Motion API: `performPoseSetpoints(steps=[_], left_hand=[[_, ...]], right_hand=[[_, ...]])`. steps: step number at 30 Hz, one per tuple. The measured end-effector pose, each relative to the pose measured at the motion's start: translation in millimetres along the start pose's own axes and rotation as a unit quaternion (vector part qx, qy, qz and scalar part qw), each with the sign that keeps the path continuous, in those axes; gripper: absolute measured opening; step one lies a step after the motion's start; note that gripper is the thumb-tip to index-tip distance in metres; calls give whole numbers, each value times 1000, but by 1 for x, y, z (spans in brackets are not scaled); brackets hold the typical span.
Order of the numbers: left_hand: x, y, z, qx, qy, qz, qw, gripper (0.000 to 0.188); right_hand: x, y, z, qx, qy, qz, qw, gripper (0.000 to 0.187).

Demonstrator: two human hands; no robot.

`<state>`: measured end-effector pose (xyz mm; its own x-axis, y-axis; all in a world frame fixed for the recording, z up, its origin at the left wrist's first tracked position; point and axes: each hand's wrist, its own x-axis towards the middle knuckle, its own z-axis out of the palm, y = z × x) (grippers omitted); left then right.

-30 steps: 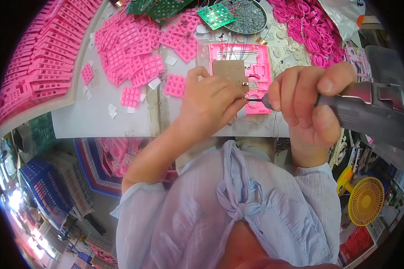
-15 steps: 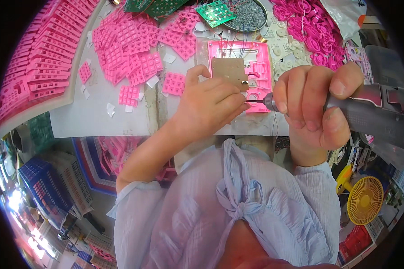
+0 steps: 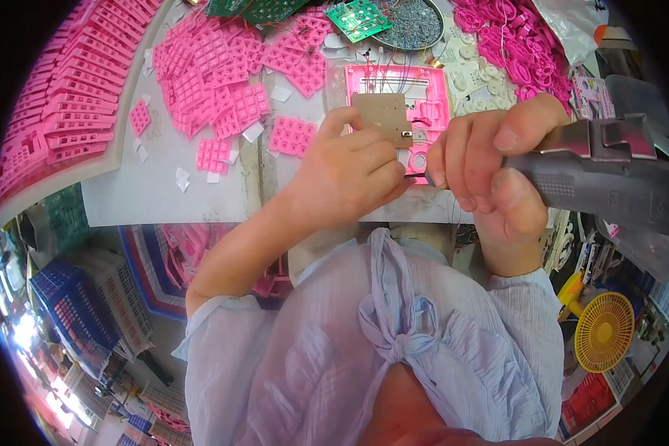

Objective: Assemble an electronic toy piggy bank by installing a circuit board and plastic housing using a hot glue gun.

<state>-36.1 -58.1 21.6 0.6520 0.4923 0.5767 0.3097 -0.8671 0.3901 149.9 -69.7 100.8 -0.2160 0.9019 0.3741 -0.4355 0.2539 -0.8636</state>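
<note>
In my right hand [image 3: 494, 156] is a grey electric screwdriver [image 3: 595, 178], lying nearly level, its bit pointing left. The bit's end reaches the fingertips of my left hand [image 3: 349, 167], whose fingers are bent and pressed together; whatever they pinch is hidden. My left hand covers the lower left part of a pink plastic case [image 3: 440, 89]. A brown circuit board [image 3: 383, 115] lies in that case, beside my left knuckles, with several thin wires rising from its far edge.
Pink keypad pieces [image 3: 208, 67] are heaped left of the case, beyond them stacked pink housings [image 3: 82, 108]. At the back sit a green circuit board [image 3: 358, 21] and a round dish of small metal parts [image 3: 412, 26]. Magenta parts [image 3: 513, 44] lie back right; a yellow fan [image 3: 606, 331] stands lower right.
My right hand has moved left with the screwdriver, closer to my left hand, and its fingers now hide the tool's front collar. My left hand has barely shifted.
</note>
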Motion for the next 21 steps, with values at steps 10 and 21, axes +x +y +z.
performPoseSetpoints(steps=[10,21], left_hand=[[-15,-18,23,60,-31,-126,990,10],[-18,-8,22,72,-16,-155,985,8]], right_hand=[[23,67,-47,2,14,-71,997,18],[24,91,-48,-209,4,-79,975,14]])
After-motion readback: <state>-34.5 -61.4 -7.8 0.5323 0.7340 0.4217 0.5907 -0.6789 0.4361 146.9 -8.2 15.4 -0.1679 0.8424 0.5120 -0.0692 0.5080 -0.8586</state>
